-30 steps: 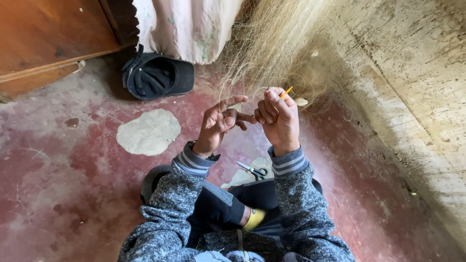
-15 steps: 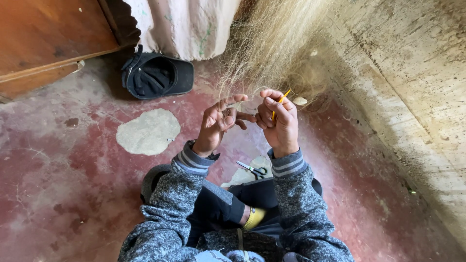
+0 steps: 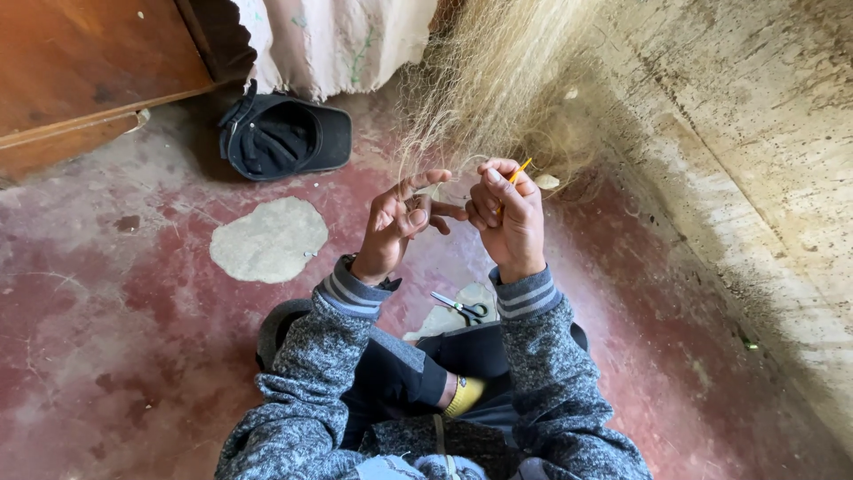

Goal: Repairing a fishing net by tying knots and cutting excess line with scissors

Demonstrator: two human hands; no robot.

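Wooden furniture (image 3: 89, 71): standing at the floor's far left corner, well apart from the hands.
Floor (image 3: 133, 356): red and worn, showing a pale bare patch (image 3: 269, 238) left of the hands.
Cap (image 3: 283, 136): dark, lying upside down on the floor beyond the patch, just in front of a hanging pale cloth (image 3: 333, 40).
Left hand (image 3: 395, 227): hovering above the floor with its grip partly curled, fingers pinching thin strands of the net; index finger stretching out.
Scissors (image 3: 462, 308): lying on the floor between the sleeves, near the knees.
Right hand (image 3: 506, 218): grip closing round a yellow netting needle (image 3: 520, 169), its tip poking up past the fingers.
Fishing net (image 3: 498, 80): fine, pale, hanging down to the hands along the concrete wall (image 3: 737, 151) at the right, blurring the floor behind it.
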